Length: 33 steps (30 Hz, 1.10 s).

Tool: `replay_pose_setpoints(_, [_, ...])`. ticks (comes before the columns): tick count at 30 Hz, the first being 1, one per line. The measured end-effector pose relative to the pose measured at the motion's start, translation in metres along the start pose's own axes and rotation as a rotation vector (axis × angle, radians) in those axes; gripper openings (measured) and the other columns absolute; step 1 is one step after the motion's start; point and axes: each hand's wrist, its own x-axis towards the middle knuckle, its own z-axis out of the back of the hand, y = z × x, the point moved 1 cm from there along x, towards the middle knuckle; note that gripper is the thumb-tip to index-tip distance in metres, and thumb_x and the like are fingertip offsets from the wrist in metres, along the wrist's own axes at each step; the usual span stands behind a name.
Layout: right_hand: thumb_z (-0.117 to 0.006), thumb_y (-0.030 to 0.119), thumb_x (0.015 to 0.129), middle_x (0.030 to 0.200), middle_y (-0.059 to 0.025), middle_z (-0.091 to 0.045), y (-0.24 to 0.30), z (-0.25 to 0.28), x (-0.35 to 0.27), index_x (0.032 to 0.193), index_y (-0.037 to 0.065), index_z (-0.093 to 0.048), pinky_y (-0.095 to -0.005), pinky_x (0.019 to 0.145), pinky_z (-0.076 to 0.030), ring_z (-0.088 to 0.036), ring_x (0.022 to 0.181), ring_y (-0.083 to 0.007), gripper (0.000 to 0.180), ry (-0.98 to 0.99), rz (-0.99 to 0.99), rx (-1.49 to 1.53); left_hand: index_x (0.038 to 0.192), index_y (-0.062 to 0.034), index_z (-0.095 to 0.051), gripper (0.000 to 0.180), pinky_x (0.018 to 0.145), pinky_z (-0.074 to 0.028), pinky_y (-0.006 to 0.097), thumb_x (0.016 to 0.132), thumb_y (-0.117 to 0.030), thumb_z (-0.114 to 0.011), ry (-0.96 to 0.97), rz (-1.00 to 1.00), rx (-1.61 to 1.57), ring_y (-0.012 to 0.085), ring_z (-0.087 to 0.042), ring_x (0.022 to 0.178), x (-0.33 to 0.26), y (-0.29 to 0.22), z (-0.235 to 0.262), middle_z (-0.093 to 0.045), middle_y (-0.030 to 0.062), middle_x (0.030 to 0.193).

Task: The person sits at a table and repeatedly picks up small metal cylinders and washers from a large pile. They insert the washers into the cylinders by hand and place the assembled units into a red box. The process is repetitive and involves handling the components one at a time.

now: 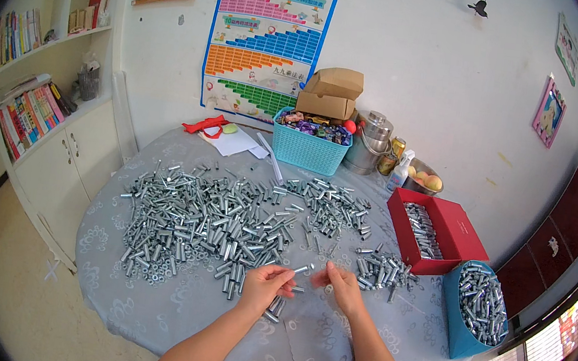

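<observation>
— So, what does the left hand (264, 282) have hold of?

— A short silver metal bolt (302, 269), pinched between thumb and fingertips. The fingers are closed tight on one end, and the free end sticks out toward the other hand.

— And the right hand (341, 286)?

— It sits just beside the bolt's free end, fingers curled in close together. Something small may be pinched there, but it is too tiny to tell, so I cannot say what the grip contains.

— What lies around the two grips?

— Just beyond the left hand spreads a wide heap of loose silver metal bolts and nuts (210, 218), covering much of the round table with a grey patterned cloth (146, 307). A few loose pieces lie right under the left hand's fingers. Beyond and outward of the right hand sits a smaller cluster of silver bolts (380, 269).

— Any containers?

— Yes. Farther out past the right hand stands an open red cardboard box (440, 230) with bolts inside, and nearer the table edge on the same side a blue plastic tub (461, 328) filled with bolts. Well beyond both hands, by the wall, is a teal plastic basket (306, 150) holding wrapped sweets, with brown cardboard boxes (331, 92) stacked above it.
</observation>
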Motion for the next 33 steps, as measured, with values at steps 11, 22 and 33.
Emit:
replay_pose_setpoints(11, [-0.035,0.033,0.093,0.085,-0.0073,-0.060,0.005,-0.004,0.001,0.099,-0.002,-0.058,-0.0264,0.069,-0.044,-0.055,0.073,-0.0131,0.043,0.023,0.060,0.045,0.089,0.0054,-0.060,0.016,0.053,-0.054,0.026,0.080,-0.008,-0.060,-0.015,0.004,-0.013,0.0136,-0.058,0.061,-0.001,-0.004,0.000,-0.061,0.0117,0.074])
replay_pose_setpoints(22, [-0.050,0.017,0.089,0.079,-0.0026,-0.055,0.003,-0.007,-0.002,0.105,-0.001,-0.053,-0.0227,0.064,-0.044,-0.052,0.068,-0.0094,0.025,0.146,0.050,0.151,0.091,0.0058,-0.059,0.015,0.056,-0.054,0.027,0.080,-0.004,-0.060,0.026,-0.005,0.075,0.0147,-0.060,0.065,-0.004,-0.006,-0.007,-0.061,0.0124,0.077])
replay_pose_setpoints(33, [-0.053,0.023,0.087,0.078,-0.0041,-0.058,-0.008,0.004,0.005,0.093,0.002,-0.053,-0.0233,0.059,-0.043,-0.054,0.068,-0.0097,0.022,-0.003,-0.018,0.186,0.097,0.0001,-0.061,0.024,0.057,-0.049,0.020,0.074,-0.004,-0.065,0.008,-0.375,0.512,0.0086,-0.058,0.065,-0.011,-0.007,-0.012,-0.063,0.0061,0.078])
